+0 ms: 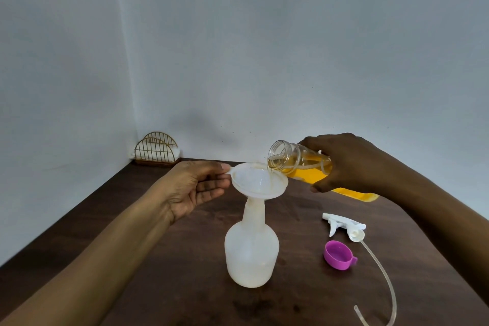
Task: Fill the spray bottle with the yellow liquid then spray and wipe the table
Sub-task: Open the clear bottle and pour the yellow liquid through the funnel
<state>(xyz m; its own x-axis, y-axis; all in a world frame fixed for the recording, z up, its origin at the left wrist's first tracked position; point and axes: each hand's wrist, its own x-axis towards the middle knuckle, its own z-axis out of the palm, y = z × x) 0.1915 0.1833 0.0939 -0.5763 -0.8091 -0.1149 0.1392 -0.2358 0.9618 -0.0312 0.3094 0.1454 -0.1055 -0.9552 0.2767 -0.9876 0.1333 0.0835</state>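
While the left hand [195,188] pinches the round funnel [260,182], the right hand [352,164] grips a tilted clear plastic bottle [296,161].

The white, half-clear spray bottle [251,254] stands upright on the dark worktop [185,272], its head off. A white funnel [260,180] sits in its neck, the left hand [195,188] pinching its small tab. The clear bottle [299,164], partly full of yellow liquid [309,174], lies tilted in the right hand [352,161], its open mouth over the funnel rim. The white spray head [344,225] with its long tube [383,272] lies on the worktop to the right, a purple cap [338,254] just beside it.
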